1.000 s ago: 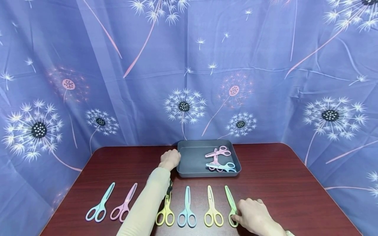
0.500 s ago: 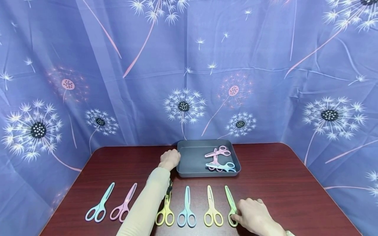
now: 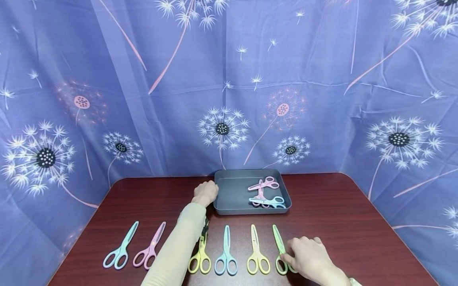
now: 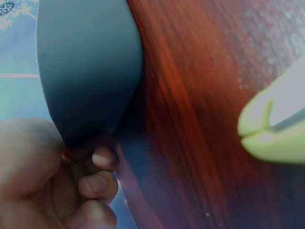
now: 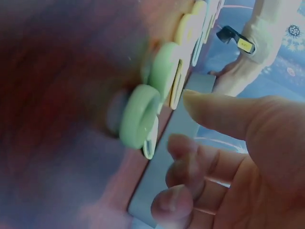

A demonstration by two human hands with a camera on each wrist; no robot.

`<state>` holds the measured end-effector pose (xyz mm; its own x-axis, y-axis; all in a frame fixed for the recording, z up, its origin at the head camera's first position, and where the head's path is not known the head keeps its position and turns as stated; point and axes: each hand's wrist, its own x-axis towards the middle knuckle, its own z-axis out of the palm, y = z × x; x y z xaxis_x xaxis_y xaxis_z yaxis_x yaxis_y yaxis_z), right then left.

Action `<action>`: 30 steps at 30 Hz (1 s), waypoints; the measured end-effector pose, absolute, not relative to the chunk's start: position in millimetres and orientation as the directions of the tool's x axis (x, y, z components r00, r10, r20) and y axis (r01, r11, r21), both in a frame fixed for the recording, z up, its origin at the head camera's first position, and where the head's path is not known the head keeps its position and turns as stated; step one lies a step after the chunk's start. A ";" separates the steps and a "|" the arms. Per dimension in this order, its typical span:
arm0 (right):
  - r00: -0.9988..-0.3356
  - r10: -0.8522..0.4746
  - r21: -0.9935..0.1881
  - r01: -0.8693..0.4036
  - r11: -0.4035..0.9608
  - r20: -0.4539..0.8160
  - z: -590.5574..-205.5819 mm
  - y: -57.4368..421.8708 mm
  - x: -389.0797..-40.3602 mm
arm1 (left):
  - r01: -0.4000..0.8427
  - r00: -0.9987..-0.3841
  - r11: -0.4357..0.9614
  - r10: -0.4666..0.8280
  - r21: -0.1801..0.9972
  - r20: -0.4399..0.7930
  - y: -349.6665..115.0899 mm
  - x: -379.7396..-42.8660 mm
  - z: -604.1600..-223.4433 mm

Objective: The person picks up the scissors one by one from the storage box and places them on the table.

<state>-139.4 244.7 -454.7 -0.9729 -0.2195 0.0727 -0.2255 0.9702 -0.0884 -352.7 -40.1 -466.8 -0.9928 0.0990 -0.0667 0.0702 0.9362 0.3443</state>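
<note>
While R hand [image 3: 309, 257] is by green scissors [image 3: 280, 247] at hand's 9–10 o'clock, its grip's part-spread, nothing held. Scissors prob. light, stiff, slick plastic; best pinched at loops [image 5: 131, 120]. Farther, L hand [image 3: 205, 194] apparently grips tray [image 3: 232, 194], 9 o'clock rim.

Over there the tray [image 3: 232, 194] sits at the table's [image 3: 322, 206] far edge, three scissors [image 3: 264, 184] in its right half; before it, six more pairs [image 3: 226, 253] lie in a row reaching toward the left edge.
</note>
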 end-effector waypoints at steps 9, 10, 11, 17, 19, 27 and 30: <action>-0.965 -0.205 -0.162 -0.231 0.959 0.161 -438.8 260.3 -166.8 | 0.055 -0.994 0.942 0.081 0.332 -0.067 -40.5 -352.5 -464.9; -0.960 -0.216 -0.185 -0.247 0.951 0.176 -438.8 264.2 -172.3 | 0.050 -0.995 0.942 0.076 0.331 -0.066 -40.4 -352.3 -464.8; -0.956 -0.226 -0.207 -0.263 0.942 0.187 -439.1 268.1 -178.1 | 0.048 -0.995 0.942 0.074 0.331 -0.065 -40.3 -352.1 -464.7; -0.903 -0.319 -0.275 -0.398 0.875 0.289 -446.8 293.4 -213.3 | 0.054 -0.994 0.945 0.082 0.323 -0.075 -37.8 -351.4 -465.6; -0.877 -0.353 -0.273 -0.445 0.853 0.326 -448.6 300.0 -225.5 | 0.051 -0.994 0.946 0.078 0.321 -0.073 -37.2 -351.1 -465.5; -0.820 -0.435 -0.282 -0.547 0.788 0.373 -454.4 320.7 -273.2 | 0.046 -0.995 0.943 0.072 0.331 -0.065 -38.1 -352.1 -466.9; -0.819 -0.441 -0.289 -0.551 0.783 0.367 -456.5 324.9 -288.2 | 0.052 -0.995 0.941 0.077 0.335 -0.061 -39.5 -352.2 -466.7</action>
<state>-288.2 324.9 -456.5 -0.8187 -0.4411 0.3675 -0.5513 0.7828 -0.2886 -352.2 -39.5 -466.7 -0.9951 0.0770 -0.0612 0.0522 0.9408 0.3349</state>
